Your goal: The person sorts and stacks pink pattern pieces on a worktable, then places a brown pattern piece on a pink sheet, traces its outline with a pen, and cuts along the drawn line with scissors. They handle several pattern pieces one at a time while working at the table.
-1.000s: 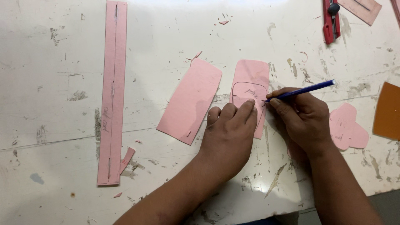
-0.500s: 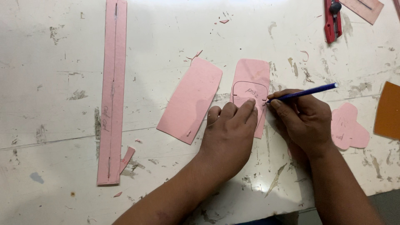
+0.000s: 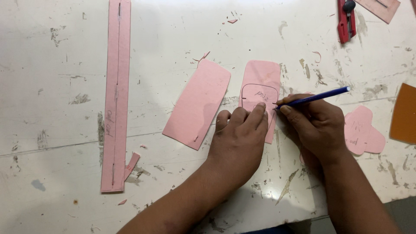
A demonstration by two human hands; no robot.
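Note:
My left hand point(image 3: 238, 141) lies flat on a small pink template, pinning it onto a pink sheet piece point(image 3: 264, 76) on the white worktable point(image 3: 65, 130). My right hand point(image 3: 316, 125) grips a blue pen point(image 3: 318, 96) with its tip at the template's right edge. A pen outline with rounded corners is drawn on the pink sheet piece above my fingers. A second pink rectangular piece point(image 3: 197, 104) lies tilted just left of my left hand.
A long pink strip point(image 3: 116, 95) runs down the left side. A rounded pink cutout point(image 3: 362, 130) lies right of my right hand, a brown piece point(image 3: 404, 113) at the right edge. A red utility knife point(image 3: 346, 15) and another pink piece point(image 3: 383, 6) sit at the top right.
The pen tip has shifted slightly along the template's right edge. My left hand holds still.

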